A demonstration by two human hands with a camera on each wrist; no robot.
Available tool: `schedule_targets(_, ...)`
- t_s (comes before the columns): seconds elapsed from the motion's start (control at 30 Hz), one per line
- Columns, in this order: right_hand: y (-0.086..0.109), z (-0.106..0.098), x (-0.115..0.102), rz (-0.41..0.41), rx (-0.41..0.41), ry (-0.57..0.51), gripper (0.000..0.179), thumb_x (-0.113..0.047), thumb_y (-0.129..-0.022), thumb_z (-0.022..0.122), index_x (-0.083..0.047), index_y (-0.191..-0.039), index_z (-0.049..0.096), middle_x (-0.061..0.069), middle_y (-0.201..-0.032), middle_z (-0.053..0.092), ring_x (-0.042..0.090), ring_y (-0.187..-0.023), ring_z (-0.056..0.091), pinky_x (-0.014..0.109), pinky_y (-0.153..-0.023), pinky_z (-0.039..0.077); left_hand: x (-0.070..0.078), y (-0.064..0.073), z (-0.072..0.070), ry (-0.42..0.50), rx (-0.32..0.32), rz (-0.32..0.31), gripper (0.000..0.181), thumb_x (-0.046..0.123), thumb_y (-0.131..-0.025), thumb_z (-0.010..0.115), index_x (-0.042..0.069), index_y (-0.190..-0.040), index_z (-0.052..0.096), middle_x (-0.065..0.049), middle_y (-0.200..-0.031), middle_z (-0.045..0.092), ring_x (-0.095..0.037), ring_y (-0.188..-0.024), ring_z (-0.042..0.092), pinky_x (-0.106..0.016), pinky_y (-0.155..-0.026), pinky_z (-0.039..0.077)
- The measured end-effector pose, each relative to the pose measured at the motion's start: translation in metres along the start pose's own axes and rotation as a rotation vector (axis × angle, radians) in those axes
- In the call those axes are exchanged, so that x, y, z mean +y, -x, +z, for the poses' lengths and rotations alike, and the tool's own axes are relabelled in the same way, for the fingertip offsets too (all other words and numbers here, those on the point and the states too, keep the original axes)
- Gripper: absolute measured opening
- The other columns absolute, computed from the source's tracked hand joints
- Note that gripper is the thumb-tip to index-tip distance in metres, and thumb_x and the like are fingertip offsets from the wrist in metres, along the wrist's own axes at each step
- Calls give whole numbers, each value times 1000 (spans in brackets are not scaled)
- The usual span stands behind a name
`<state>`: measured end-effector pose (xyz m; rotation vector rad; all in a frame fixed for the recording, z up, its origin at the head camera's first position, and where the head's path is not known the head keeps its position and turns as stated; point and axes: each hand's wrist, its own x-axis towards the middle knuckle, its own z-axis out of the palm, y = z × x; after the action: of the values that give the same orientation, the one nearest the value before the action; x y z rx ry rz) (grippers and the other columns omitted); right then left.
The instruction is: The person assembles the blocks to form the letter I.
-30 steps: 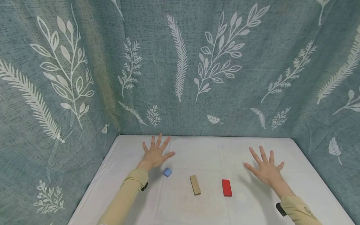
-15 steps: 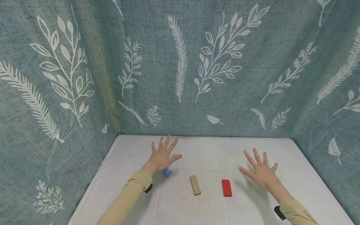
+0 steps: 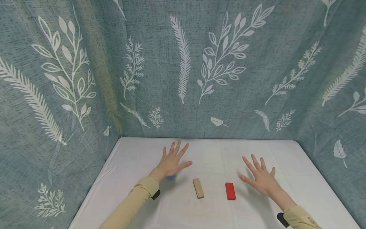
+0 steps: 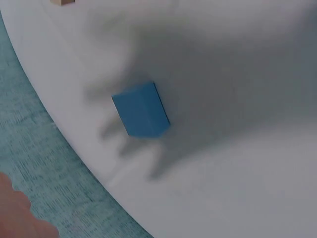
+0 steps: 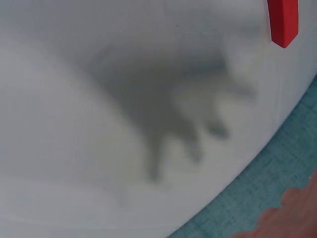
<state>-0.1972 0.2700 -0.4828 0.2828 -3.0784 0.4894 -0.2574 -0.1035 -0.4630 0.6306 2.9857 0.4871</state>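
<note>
My left hand hovers over the left part of the table with its fingers spread and holds nothing. Beneath it lies a blue block, mostly covered by the hand in the head view and lying in the hand's shadow in the left wrist view. My right hand, fingers also spread, hovers to the right of a red rectangular block and is apart from it. Between the two hands a tan rectangular block lies on the table. One end of the red block shows in the right wrist view.
A white cloth covers the table. Green-blue curtains with white leaf patterns hang behind it and at both sides. Each wrist bears a dark strap or device, partly hidden by a sleeve.
Both hands have drifted inward, the left to the right and the right to the left, each slightly nearer to me. The left hand now covers most of the blue block. The blocks have not moved.
</note>
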Motion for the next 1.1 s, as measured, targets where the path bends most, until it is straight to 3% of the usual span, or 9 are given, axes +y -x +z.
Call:
schedule_targets(0.37,6,7,-7,-30,3,-8,78,-60,-87,53,-31,-151,22,17,-157,21,49,-140,19,83,-95,11,17,2,13,69,-44,42,86,64,-90,44,21,-154,5,-7,-161,0,-31,-148,0,-62,-116,6)
schedule_targets(0.73,8,14,-10,-49,-40,-59,79,-60,-87,54,-26,-152,23,14,-156,25,45,-141,21,80,-99,13,27,8,23,119,-84,92,86,60,-91,47,13,-153,11,-14,-160,7,-35,-147,9,-59,-117,12)
schedule_targets(1.1,7,16,-16,-21,-176,-302,82,-54,-89,55,-20,-153,17,15,-158,16,44,-144,12,80,-101,4,34,15,34,217,-150,97,86,58,-91,49,10,-153,12,-14,-159,14,-29,-147,17,-53,-119,14)
